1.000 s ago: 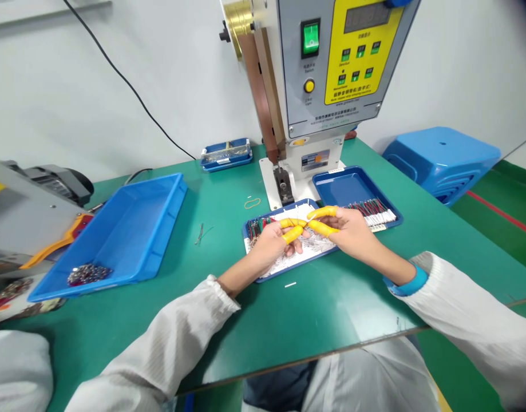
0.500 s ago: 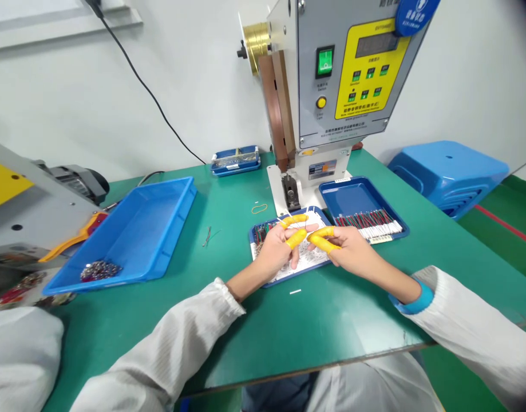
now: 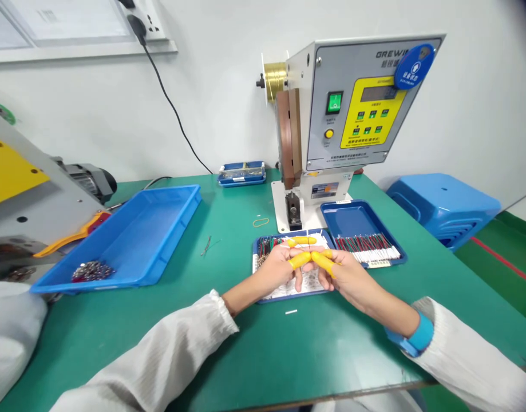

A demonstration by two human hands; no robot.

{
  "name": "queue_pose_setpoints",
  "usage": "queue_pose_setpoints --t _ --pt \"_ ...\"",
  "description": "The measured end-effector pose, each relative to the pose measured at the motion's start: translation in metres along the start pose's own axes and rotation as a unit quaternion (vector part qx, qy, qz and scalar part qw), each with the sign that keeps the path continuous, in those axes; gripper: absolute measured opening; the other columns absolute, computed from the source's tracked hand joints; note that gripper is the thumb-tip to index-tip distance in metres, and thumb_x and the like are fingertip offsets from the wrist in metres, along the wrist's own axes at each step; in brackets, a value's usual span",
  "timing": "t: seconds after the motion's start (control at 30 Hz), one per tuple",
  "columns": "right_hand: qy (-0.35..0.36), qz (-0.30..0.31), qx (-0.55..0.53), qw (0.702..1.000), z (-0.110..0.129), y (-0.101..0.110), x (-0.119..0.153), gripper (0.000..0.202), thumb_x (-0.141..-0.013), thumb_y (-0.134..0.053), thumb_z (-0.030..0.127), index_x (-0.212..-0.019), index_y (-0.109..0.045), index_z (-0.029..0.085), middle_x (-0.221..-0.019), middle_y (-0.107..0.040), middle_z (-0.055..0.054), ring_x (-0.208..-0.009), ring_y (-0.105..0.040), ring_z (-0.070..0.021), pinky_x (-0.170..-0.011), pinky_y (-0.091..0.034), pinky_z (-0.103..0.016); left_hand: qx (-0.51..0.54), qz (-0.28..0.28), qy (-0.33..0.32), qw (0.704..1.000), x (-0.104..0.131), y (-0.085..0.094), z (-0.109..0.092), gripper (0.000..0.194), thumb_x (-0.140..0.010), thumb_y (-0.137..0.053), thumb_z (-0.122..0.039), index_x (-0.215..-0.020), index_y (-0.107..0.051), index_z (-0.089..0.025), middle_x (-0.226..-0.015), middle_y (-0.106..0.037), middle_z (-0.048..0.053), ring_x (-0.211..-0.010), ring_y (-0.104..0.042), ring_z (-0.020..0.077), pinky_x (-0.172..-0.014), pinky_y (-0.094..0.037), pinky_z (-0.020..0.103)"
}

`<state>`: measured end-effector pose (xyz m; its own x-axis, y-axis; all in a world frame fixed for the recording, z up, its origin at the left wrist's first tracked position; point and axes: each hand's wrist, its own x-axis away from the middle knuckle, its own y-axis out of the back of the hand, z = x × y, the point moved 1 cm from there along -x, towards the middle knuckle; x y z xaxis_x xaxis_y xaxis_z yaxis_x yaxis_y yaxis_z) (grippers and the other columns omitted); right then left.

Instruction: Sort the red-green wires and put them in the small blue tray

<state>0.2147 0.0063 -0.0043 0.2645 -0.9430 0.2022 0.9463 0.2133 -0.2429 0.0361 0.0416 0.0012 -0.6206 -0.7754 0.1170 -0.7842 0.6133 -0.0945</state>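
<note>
My left hand (image 3: 284,265) is closed in a pinch, with yellow covers on its thumb and finger. A thin dark wire (image 3: 309,242) with a pale tip rises between its fingertips, and small white ends also stick out beside the fingers. My right hand (image 3: 343,273), also in yellow finger covers, pinches right against the left fingertips; what lies between its fingers is too small to make out. Both hands are above a blue tray (image 3: 288,296) holding small white pieces and a bundle of coloured wires (image 3: 267,246).
Right of it, a second blue tray (image 3: 346,216) carries red, green and black wires with white ends (image 3: 370,247). The grey machine (image 3: 331,143) stands behind. A large blue bin (image 3: 159,229), a loose wire (image 3: 206,245), a rubber band (image 3: 261,222) and a white tube piece (image 3: 291,312) are leftward and in front.
The camera view has tilted up, showing more of the machine and wall. My right fingertips have closed in against my left fingertips.
</note>
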Motion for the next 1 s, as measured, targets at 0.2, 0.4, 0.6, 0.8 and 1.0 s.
queue_pose_setpoints --t 0.2,0.4,0.6,0.8,1.0 --pt "-0.015 0.001 -0.066 0.998 0.0032 -0.0013 0.0011 0.036 -0.077 -0.086 0.045 -0.099 -0.078 0.017 -0.081 -0.076 -0.004 -0.045 -0.048 -0.0048 -0.043 -0.035 -0.02 0.012 0.0 -0.016 1.0 -0.0009 -0.001 -0.0015 0.061 -0.09 -0.071 -0.057 -0.128 -0.069 -0.01 -0.056 -0.067 0.003 -0.038 -0.059 0.0117 -0.036 -0.021 0.018" --pt "-0.007 0.008 -0.091 0.996 0.0019 0.0005 0.0002 0.031 -0.077 -0.085 0.041 -0.091 -0.078 0.015 -0.078 -0.075 -0.004 -0.046 -0.051 -0.0055 -0.044 -0.038 -0.019 0.01 -0.004 -0.021 1.0 -0.0014 -0.0006 -0.0001 0.057 -0.091 -0.071 -0.052 -0.133 -0.067 -0.013 -0.07 -0.073 0.005 -0.044 -0.066 0.0136 -0.033 -0.029 0.017" --pt "0.028 -0.003 -0.134 0.991 0.007 0.0013 0.0019 0.031 -0.077 -0.084 0.044 -0.086 -0.073 0.016 -0.072 -0.071 -0.001 -0.041 -0.05 -0.006 -0.041 -0.036 -0.02 0.048 -0.032 -0.046 0.997 -0.002 -0.0003 0.0036 0.059 -0.087 -0.077 -0.044 -0.136 -0.058 -0.017 -0.123 -0.072 0.016 -0.049 -0.067 0.0101 -0.034 -0.035 0.016" --pt "0.075 0.01 -0.154 0.985 0.0087 0.0054 0.0011 0.025 -0.092 -0.07 0.044 -0.086 -0.064 0.02 -0.069 -0.066 0.003 -0.041 -0.053 -0.0078 -0.041 -0.037 -0.02 0.065 -0.06 -0.042 0.995 -0.0028 -0.0016 0.0061 0.05 -0.085 -0.078 -0.038 -0.125 -0.056 -0.018 -0.138 -0.06 0.016 -0.045 -0.06 0.0038 -0.032 -0.038 0.017" --pt "0.1 -0.005 -0.117 0.988 0.0073 0.0065 -0.0006 0.029 -0.091 -0.07 0.047 -0.086 -0.065 0.019 -0.068 -0.068 0.001 -0.042 -0.057 -0.0091 -0.043 -0.041 -0.021 0.084 -0.081 -0.022 0.993 -0.002 -0.0043 0.004 0.056 -0.082 -0.08 -0.041 -0.125 -0.051 -0.018 -0.118 -0.061 0.007 -0.045 -0.057 0.0041 -0.033 -0.044 0.02"
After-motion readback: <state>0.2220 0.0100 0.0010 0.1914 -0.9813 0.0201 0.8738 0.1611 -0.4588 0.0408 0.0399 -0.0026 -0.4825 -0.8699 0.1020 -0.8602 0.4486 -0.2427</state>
